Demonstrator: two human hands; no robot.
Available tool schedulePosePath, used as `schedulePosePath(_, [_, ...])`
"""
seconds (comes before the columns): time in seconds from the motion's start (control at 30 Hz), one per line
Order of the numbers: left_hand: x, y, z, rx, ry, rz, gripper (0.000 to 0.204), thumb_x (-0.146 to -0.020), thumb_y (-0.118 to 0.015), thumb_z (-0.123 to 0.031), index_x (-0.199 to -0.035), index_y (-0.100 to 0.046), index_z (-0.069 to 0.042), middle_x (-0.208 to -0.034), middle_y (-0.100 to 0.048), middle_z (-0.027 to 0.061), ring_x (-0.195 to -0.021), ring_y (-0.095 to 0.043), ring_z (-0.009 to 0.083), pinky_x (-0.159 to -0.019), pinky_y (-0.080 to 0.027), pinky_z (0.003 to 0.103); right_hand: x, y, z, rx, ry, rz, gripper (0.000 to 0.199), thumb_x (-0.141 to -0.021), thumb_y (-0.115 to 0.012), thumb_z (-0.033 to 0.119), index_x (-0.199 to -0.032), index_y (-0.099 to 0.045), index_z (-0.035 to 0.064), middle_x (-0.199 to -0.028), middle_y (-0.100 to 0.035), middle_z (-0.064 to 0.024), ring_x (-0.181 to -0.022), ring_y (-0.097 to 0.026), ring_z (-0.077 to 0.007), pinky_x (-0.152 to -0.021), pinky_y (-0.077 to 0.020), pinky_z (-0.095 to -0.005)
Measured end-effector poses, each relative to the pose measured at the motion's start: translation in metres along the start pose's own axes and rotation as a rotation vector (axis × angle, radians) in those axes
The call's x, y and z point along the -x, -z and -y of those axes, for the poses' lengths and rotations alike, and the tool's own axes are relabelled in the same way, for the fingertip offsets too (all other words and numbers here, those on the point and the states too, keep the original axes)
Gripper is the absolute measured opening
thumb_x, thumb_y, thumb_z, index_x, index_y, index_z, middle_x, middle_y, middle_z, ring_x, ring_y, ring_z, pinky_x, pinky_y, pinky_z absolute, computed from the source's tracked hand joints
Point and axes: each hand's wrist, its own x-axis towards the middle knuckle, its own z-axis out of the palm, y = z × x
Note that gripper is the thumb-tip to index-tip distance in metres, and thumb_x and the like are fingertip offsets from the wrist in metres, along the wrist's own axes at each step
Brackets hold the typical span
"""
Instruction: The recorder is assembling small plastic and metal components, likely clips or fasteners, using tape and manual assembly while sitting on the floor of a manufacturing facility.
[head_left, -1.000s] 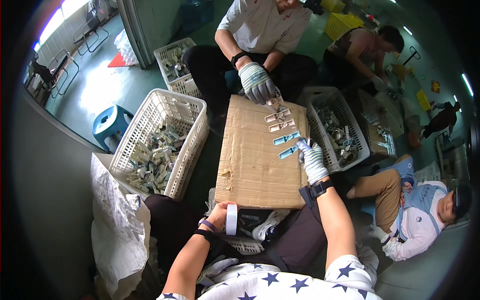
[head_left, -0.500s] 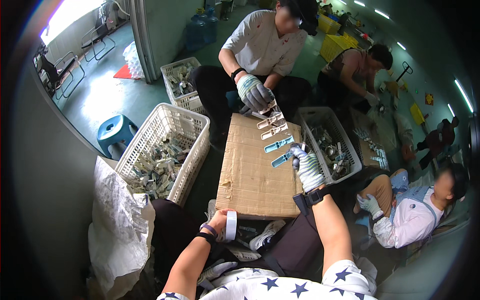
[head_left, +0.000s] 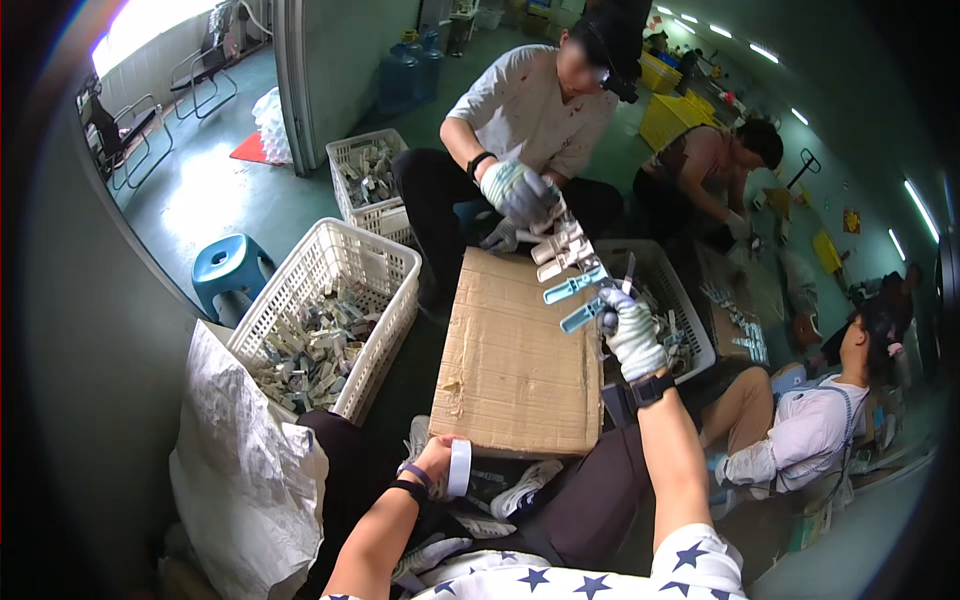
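Above the far right part of the cardboard box (head_left: 515, 370), a slanting row of plastic clips (head_left: 573, 287) – 2 blue ones nearest, paler ones beyond – runs between the person's gloved right hand (head_left: 632, 335), its fingers closed on the near end, and a co-worker's gloved hand (head_left: 518, 192) at the far end. At the box's near left corner is the bare left hand (head_left: 433, 458) with a white roll (head_left: 459, 468) against it – its fingers are partly hidden, so I cannot tell its grip. Farther left stand a white crate (head_left: 385, 335) of small parts and a blue stool (head_left: 225, 290).
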Motion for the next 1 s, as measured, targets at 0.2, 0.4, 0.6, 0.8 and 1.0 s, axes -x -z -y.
schedulePosePath(0.2, [-0.001,0.0,-0.012,-0.032,0.002,-0.035,0.015,-0.08,-0.068,-0.01,-0.094,-0.067,-0.003,-0.079,-0.065,0.0013,-0.066,-0.059,0.0104,-0.058,-0.049,0.026,-0.016,0.004,-0.005,0.019,-0.042,0.002,0.005,-0.08,-0.063,0.016,-0.078,-0.062,0.0115,-0.06,-0.054,0.0057,-0.043,-0.041,-0.0016,-0.039,-0.0318,-0.0171])
schedulePosePath(0.4, [-0.014,0.01,0.006,0.022,0.012,-0.001,0.016,-0.08,-0.068,-0.011,-0.094,-0.067,-0.004,-0.079,-0.065,0.0009,-0.065,-0.059,0.0098,-0.057,-0.048,0.026,-0.017,-0.007,0.012,-0.037,0.024,0.081,0.005,-0.08,-0.063,0.015,-0.077,-0.062,0.0109,-0.061,-0.055,0.0056,-0.046,-0.043,-0.0012,-0.042,-0.0328,-0.016])
schedulePosePath(0.6, [-0.007,0.003,-0.004,-0.006,0.027,-0.008,0.016,-0.08,-0.069,-0.011,-0.093,-0.067,-0.003,-0.081,-0.065,0.0013,-0.068,-0.06,0.0106,-0.06,-0.047,0.024,-0.02,-0.021,0.016,-0.103,0.031,0.29,0.014,-0.082,-0.063,0.009,-0.095,-0.062,0.0041,-0.074,-0.06,0.0004,-0.056,-0.05,-0.0042,-0.049,-0.0372,-0.0169])
schedulePosePath(0.8, [-0.01,0.008,0.001,0.024,0.031,-0.007,0.015,-0.08,-0.069,-0.009,-0.093,-0.067,-0.004,-0.08,-0.065,0.0003,-0.067,-0.06,0.0102,-0.06,-0.05,0.026,-0.058,-0.065,0.011,0.235,0.135,0.601,0.015,-0.078,-0.064,0.008,-0.093,-0.063,0.0071,-0.078,-0.06,0.0026,-0.065,-0.053,-0.0056,-0.058,-0.0439,-0.0203])
schedulePosePath(1.0, [-0.007,0.003,-0.005,0.103,0.083,-0.003,0.017,-0.083,-0.067,-0.011,-0.096,-0.064,-0.001,-0.087,-0.066,0.0047,-0.077,-0.062,0.0135,-0.069,-0.05,0.026,-0.069,-0.12,-0.003,0.08,-0.004,0.818,0.013,-0.078,-0.061,0.01,-0.091,-0.063,0.0087,-0.077,-0.06,0.0028,-0.063,-0.054,-0.0063,-0.056,-0.0445,-0.0206])
